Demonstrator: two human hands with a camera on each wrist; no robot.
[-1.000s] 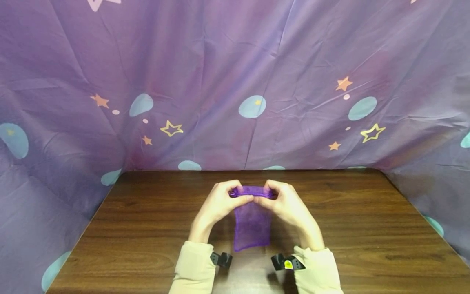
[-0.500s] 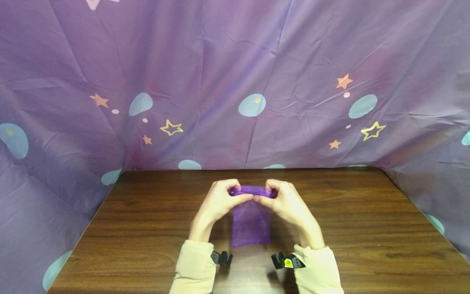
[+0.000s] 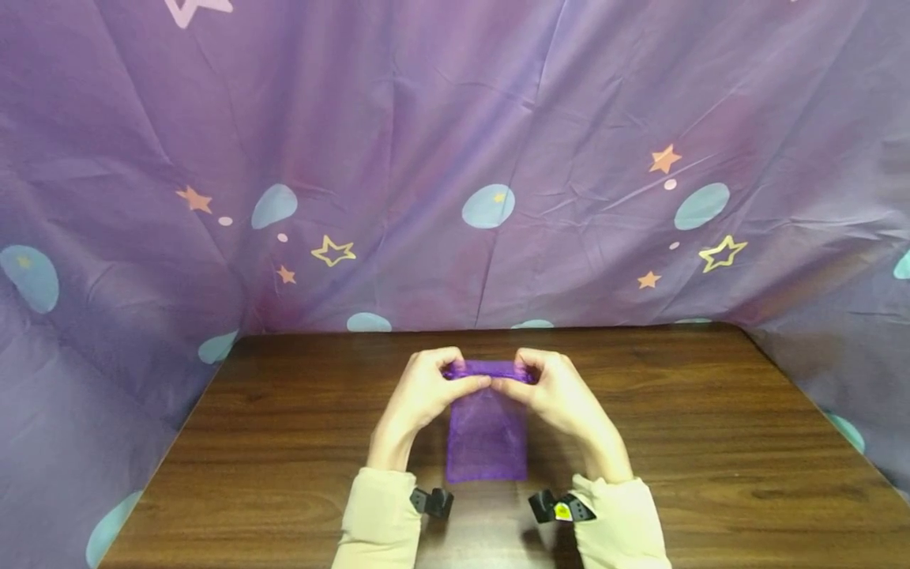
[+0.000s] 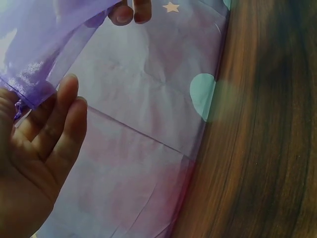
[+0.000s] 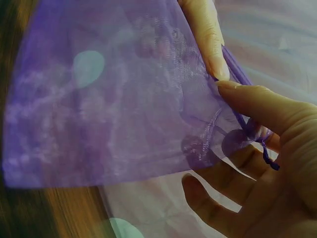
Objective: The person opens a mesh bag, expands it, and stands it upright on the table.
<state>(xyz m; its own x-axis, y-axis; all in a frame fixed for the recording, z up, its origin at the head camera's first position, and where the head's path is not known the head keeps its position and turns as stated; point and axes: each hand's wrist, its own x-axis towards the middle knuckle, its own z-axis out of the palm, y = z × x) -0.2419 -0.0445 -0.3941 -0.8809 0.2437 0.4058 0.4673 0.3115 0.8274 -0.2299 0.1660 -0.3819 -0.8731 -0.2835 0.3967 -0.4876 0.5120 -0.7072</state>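
Observation:
A sheer purple organza drawstring bag (image 3: 486, 442) hangs between my two hands, its mouth at the top and its square bottom toward me. My left hand (image 3: 425, 395) pinches the upper left edge between thumb and fingers. At the upper right edge, my right hand (image 3: 554, 393) grips the bag the same way. Both thumb tips meet near the middle of the bag's mouth. A knotted drawstring end (image 5: 270, 156) dangles by the right palm in the right wrist view. Another bit of cord (image 4: 19, 108) shows beside the left thumb in the left wrist view.
A dark brown wooden table (image 3: 298, 442) lies under the hands. Behind it and at both sides hangs a purple cloth (image 3: 426, 158) printed with stars and blue blobs. A black wrist camera sits on each cream sleeve (image 3: 380, 514).
Both hands keep their grip and stay almost in place. The hanging part of the bag has swung slightly and now spreads a little wider and squarer.

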